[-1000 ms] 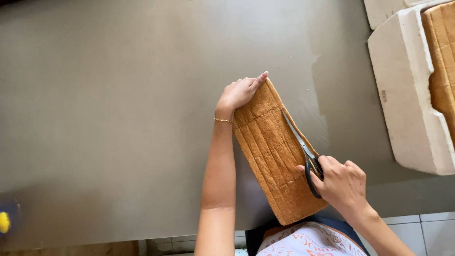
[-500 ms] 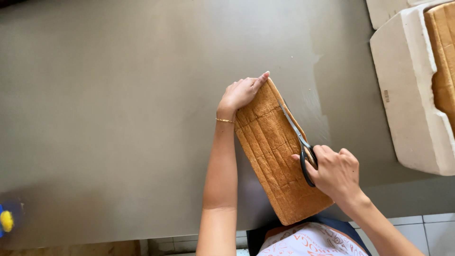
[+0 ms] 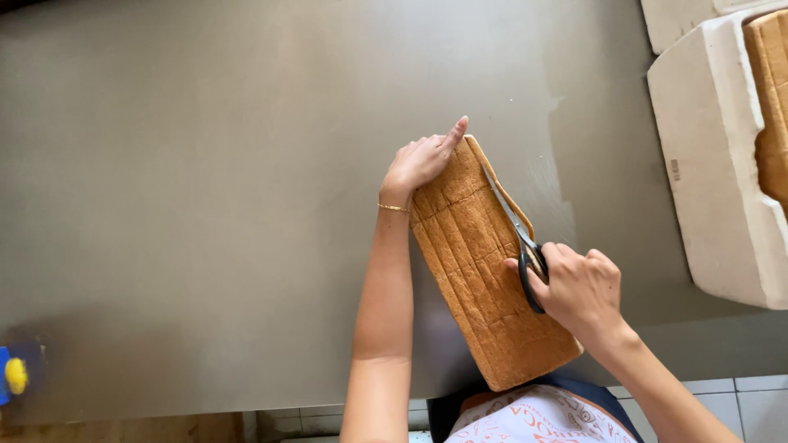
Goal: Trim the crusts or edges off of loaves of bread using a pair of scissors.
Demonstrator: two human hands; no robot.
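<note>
A long brown loaf lies at a slant on the grey table, its near end just at the table's front edge, close to the person's body. Shallow lines run along its top crust.

The left hand rests on the loaf's far left corner, palm down, fingers loosely together and stretched along the far end, pressing the loaf rather than gripping it. A thin gold bracelet sits on that wrist.

The right hand is closed around the black handles of a pair of scissors. The blades point away from the person and lie along the loaf's right edge, near its far end. They look nearly closed; I cannot tell whether the crust sits between them.

At the right edge of the table stands a white foam tray with another brown loaf in it, well apart from the hands. At the far left edge, a small blue and yellow thing shows, too blurred to identify.
</note>
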